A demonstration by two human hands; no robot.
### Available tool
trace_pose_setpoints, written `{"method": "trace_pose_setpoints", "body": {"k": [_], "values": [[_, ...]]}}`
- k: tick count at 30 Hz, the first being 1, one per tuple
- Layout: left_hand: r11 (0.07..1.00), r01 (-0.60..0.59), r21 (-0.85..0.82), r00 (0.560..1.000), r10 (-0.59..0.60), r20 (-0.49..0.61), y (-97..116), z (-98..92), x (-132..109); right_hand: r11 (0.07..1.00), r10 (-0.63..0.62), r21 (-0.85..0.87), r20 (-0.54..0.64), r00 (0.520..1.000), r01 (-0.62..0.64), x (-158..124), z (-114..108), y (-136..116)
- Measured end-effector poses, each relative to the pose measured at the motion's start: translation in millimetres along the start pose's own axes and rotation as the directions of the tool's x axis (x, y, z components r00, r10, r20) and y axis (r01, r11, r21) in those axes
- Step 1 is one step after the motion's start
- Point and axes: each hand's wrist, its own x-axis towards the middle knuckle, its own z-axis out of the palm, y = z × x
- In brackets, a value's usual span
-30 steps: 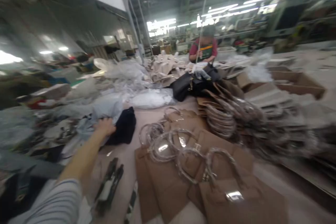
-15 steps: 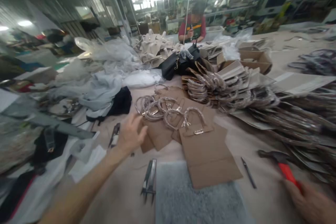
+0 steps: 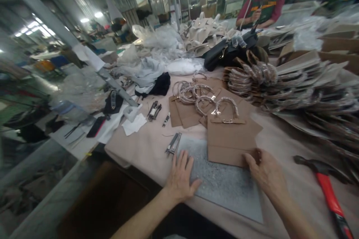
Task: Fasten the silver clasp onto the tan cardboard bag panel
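Note:
My left hand (image 3: 181,179) lies with spread fingers on the left side of a grey slab (image 3: 224,190), holding nothing. Between thumb and fingers, my right hand (image 3: 266,171) pinches the lower right corner of a brown bag panel (image 3: 232,138). That panel carries a plastic-wrapped handle (image 3: 228,101) and a small metal fitting (image 3: 227,121), and its lower edge overlaps the slab. Just beyond my left fingertips are some metal clips or strips (image 3: 174,143). To the right of my right hand, a red-handled hammer (image 3: 327,186) rests on the cloth-covered table.
More brown panels with wrapped handles (image 3: 185,110) lie behind. Stacks of wrapped handles and panels (image 3: 316,89) crowd the right side. Black bags (image 3: 218,54) and plastic wrapping (image 3: 159,37) are farther back. A slanted metal post (image 3: 92,61) stands left. Another person (image 3: 263,11) sits across the table.
My right hand has let go of the hammer and taken the panel's corner. My left hand has come back from beside the handles onto the slab. The view has swung left.

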Motion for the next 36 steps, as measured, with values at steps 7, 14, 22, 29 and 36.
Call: {"method": "trace_pose_setpoints", "body": {"k": [7, 14, 22, 29, 36], "values": [[1.0, -0.003, 0.011, 0.999, 0.003, 0.049, -5, -3.1, 11, 0.967, 0.166, 0.168, 0.143, 0.976, -0.189, 33, 8, 21], [1.0, -0.005, 0.026, 0.998, 0.003, 0.063, -5, -5.0, 14, 0.937, 0.193, 0.258, 0.171, 0.966, -0.233, 32, -1, 21], [0.999, 0.024, 0.045, 0.999, -0.025, 0.021, -3, -0.8, 11, 0.921, 0.162, 0.324, 0.193, 0.968, -0.219, 19, -8, 16], [0.999, 0.021, 0.045, 1.0, -0.021, -0.017, -4, 2.5, 10, 0.856, 0.138, 0.441, 0.309, 0.941, -0.27, -48, -23, 15], [1.0, 0.017, 0.021, 1.0, -0.017, -0.027, -2, 1.5, 7, 0.945, 0.202, 0.172, 0.365, 0.909, -0.279, -103, -20, 30]]}}
